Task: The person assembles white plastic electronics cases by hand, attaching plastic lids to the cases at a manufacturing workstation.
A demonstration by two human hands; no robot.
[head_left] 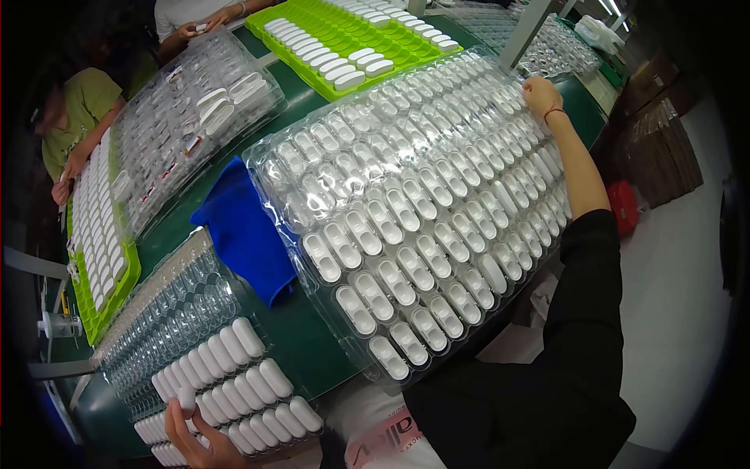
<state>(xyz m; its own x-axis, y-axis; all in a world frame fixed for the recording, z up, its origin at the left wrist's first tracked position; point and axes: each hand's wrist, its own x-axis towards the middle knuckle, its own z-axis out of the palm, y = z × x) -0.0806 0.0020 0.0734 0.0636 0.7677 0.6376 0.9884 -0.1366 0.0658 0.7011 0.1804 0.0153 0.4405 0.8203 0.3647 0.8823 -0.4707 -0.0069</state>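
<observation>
My left hand (199,439) pinches a small white oval case piece (186,400) between thumb and fingers at the lower left. Beneath it is a clear blister tray (168,320), whose near rows hold smooth white oval pieces (248,338). A larger clear blister tray (355,352) lies slanted before me, with many rows of white oval shells (416,267), mostly with hollow insides facing up. At its far right edge, my right hand (541,95) is closed, fingers curled downward; whatever they grip is hidden.
A blue cloth (248,234) lies between both trays on the green table (312,320). Lime-green trays (308,72) with white pieces stand beyond. Another clear tray (187,125) holds small parts. Two people work across the table. A metal post (525,35) rises near my right hand.
</observation>
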